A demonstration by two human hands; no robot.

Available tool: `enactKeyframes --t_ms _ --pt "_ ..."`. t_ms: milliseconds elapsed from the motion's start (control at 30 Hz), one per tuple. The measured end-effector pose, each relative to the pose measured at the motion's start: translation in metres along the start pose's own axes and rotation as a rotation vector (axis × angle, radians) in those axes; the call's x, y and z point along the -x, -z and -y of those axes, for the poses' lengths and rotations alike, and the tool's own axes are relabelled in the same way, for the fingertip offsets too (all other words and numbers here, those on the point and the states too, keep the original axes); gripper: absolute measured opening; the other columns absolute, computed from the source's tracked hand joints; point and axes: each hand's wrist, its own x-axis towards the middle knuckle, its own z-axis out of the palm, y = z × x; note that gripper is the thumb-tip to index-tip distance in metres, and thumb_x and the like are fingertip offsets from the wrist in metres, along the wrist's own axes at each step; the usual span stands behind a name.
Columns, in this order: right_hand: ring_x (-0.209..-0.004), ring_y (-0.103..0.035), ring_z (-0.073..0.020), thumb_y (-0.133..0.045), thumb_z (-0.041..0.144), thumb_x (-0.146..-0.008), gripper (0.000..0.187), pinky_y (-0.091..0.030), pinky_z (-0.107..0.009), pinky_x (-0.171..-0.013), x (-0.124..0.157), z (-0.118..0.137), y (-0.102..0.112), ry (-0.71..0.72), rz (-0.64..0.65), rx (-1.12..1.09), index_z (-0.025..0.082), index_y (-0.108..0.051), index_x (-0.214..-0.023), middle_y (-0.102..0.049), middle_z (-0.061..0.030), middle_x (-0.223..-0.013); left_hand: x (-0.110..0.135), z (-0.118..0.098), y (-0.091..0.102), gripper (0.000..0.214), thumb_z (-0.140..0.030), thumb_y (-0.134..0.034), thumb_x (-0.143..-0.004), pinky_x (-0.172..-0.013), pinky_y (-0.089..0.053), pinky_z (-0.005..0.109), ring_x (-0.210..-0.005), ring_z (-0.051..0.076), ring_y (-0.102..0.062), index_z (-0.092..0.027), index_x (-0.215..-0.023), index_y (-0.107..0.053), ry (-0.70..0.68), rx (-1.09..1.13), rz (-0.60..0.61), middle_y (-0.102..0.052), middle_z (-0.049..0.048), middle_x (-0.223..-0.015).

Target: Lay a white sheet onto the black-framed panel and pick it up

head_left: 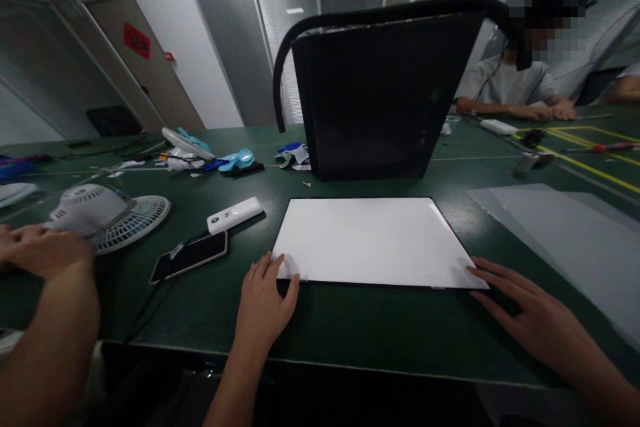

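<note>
Risk of slippage comes first: the flat white rectangular panel with a thin dark edge lies flat on the dark green table, and both hands meet it only at its near corners with fingertips, nothing wrapped around it. A push from either side could, in my judgement, skate it across the smooth top toward the upright black box-shaped bag with a curved handle just beyond it. A lift from the corners alone could flex or tip the thin panel.

Left hand: open, fingers spread, tips resting on the panel's near left corner; the panel extends forward and to the right of it. Right hand: open, palm down, fingertips touching the near right corner; the panel runs forward and to the left of it.

To the left of the left hand lie a black smartphone with a cable and a white oblong device; a careless sweep could catch the cable. Further left, another person's hand rests by a white fan. A pale translucent sheet lies beyond the right hand.
</note>
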Motion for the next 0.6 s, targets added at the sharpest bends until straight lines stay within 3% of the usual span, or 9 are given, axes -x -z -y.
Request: enactKeyframes --t_ms 233,600 --pt "-0.118 -0.07 -0.0283 -0.047 0.067 -0.107 0.05 -0.066 -0.06 -0.094 -0.003 0.0045 0.0034 0.002 -0.011 -0.015 0.039 -0.058 -0.146 -0.06 0.0017 -0.149 0.0007 0.0022 -0.0001 0.052 -0.044 -0.054 -0.1 -0.121 -0.044 0.061 -0.141 0.039 -0.056 -0.011 -0.136 -0.072 -0.026 0.022 -0.009 -0.06 0.0231 -0.15" --pt "-0.125 -0.065 -0.0308 -0.046 0.07 -0.104 0.057 -0.059 -0.057 -0.107 0.0037 0.0038 0.0086 -0.075 -0.059 0.11 0.03 -0.064 -0.141 -0.061 -0.0035 -0.147 0.0021 0.0038 0.0016 0.047 -0.042 -0.057 -0.098 -0.119 -0.047 0.06 -0.141 0.04 -0.055 -0.014 -0.132 -0.074 -0.018 0.04 -0.007 -0.059 0.0227 -0.15"
